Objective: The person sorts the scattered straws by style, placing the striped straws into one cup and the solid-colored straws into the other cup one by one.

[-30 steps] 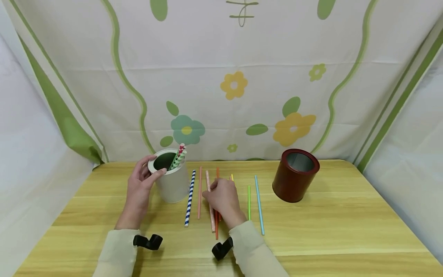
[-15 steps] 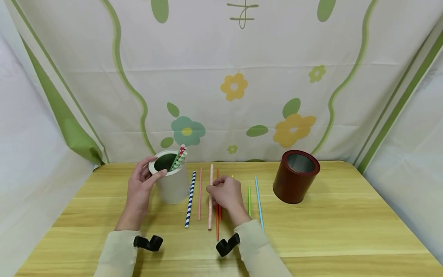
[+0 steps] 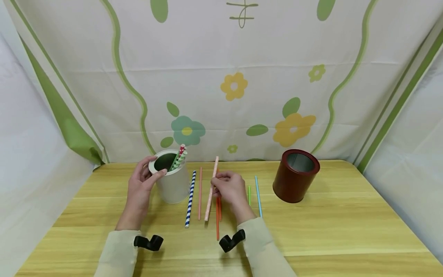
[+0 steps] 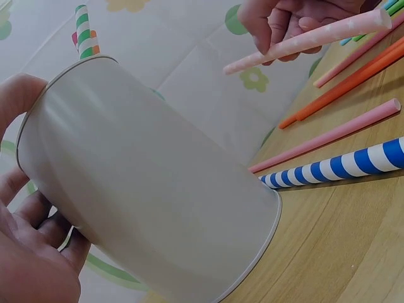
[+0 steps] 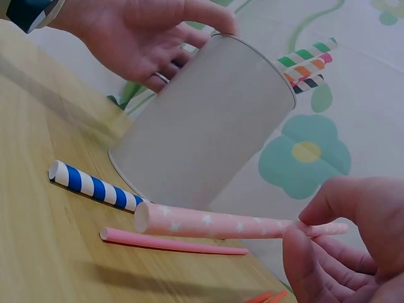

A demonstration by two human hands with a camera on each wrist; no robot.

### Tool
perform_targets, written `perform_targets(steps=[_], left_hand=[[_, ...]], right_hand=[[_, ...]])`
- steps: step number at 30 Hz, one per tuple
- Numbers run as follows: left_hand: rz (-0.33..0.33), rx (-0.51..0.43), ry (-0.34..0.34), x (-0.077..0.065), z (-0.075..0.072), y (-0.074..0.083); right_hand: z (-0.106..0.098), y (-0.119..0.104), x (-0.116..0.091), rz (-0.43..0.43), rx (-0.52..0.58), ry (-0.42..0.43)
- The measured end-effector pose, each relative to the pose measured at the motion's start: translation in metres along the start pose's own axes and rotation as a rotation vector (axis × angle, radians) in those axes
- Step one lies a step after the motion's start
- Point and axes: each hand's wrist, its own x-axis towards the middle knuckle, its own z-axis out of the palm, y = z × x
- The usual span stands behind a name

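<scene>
My left hand point(image 3: 136, 190) grips the white can point(image 3: 174, 186) by its left side, the thumb over the front rim. The can stands upright on the wooden table, with several patterned paper straws point(image 5: 309, 63) leaning out of its top. Between thumb and fingers, my right hand point(image 3: 232, 190) pinches a pale pink straw with white stars point(image 5: 208, 222). That straw is held tilted above the table, apart from the can and to its right. In the left wrist view, the right-hand fingers point(image 4: 287, 31) hold it near its middle; the palm partly hides in shadow.
A blue-and-white striped straw point(image 3: 190, 200) and a plain pink straw point(image 3: 200, 192) lie right of the can. Orange straws point(image 3: 217, 227) lie beneath the right hand, with green point(image 3: 249, 194) and light blue point(image 3: 258, 196) straws beyond. A dark red can point(image 3: 292, 184) stands at right.
The right hand has lifted the starred pink straw off the table and shifted slightly right, tilting the straw's top rightward. My left hand and the white can have stayed in place.
</scene>
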Motion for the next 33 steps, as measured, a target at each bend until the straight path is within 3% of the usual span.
perform_targets(steps=[12,16,24,33], left_hand=[[-0.004,0.008,-0.004,0.001,-0.001,0.000],[-0.003,0.009,-0.003,0.001,-0.001,-0.001],[-0.006,0.006,-0.004,0.001,-0.001,0.000],[-0.007,0.009,-0.001,0.000,-0.001,0.000]], right_hand=[[-0.004,-0.006,0.000,-0.047,0.129,0.037],[-0.004,-0.011,-0.002,-0.125,0.190,0.091],[-0.005,-0.027,-0.009,-0.321,0.428,0.165],[-0.007,-0.045,-0.022,-0.412,0.543,0.194]])
